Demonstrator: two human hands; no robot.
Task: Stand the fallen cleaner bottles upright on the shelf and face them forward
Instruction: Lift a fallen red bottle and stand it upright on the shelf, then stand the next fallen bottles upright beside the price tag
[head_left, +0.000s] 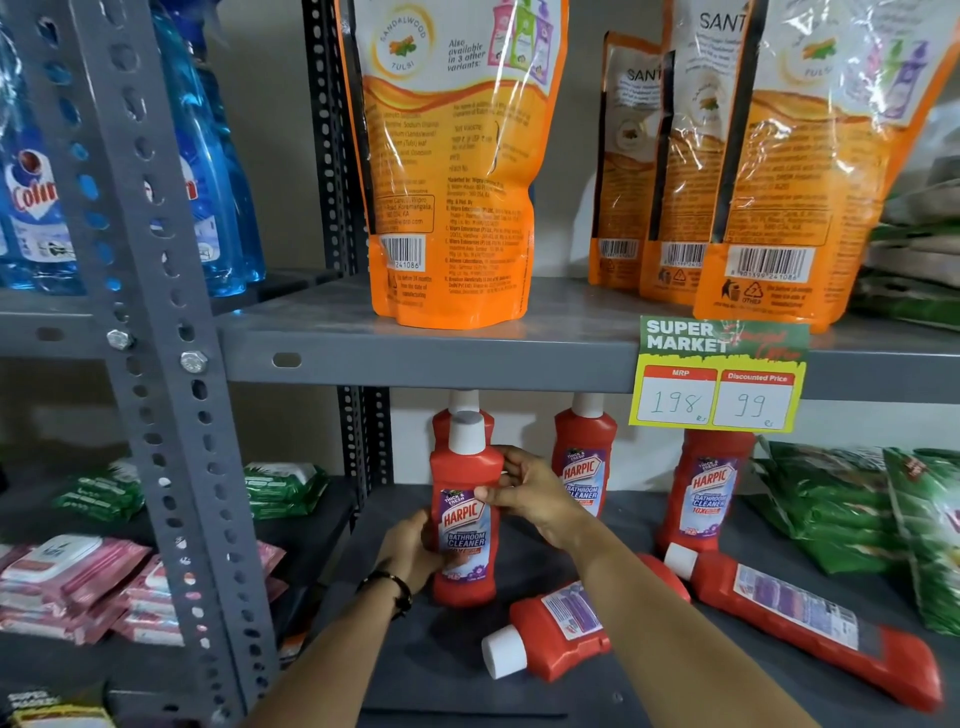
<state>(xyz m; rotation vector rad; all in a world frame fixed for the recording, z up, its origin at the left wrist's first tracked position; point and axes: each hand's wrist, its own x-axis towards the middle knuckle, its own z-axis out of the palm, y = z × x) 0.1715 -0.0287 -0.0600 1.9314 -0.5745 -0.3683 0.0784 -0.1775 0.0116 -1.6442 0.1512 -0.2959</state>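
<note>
On the lower grey shelf (447, 670) a red Harpic cleaner bottle (466, 483) with a white cap stands upright at the front left, label forward. My left hand (410, 551) grips its lower left side and my right hand (530, 493) holds its upper right side. Behind it stands another red bottle (464, 410), mostly hidden. Two more upright bottles (584, 457) (709, 488) stand to the right, labels forward. Two bottles lie on their sides: one (556, 639) under my right forearm, one (800, 618) at the right, back labels up.
Green packets (831, 499) crowd the shelf's right end. A price tag (719, 374) hangs from the upper shelf edge, above orange refill pouches (447, 156). A perforated grey upright (171, 364) stands left, with blue spray bottles (36, 197), green and pink wipe packs (78, 582) beyond.
</note>
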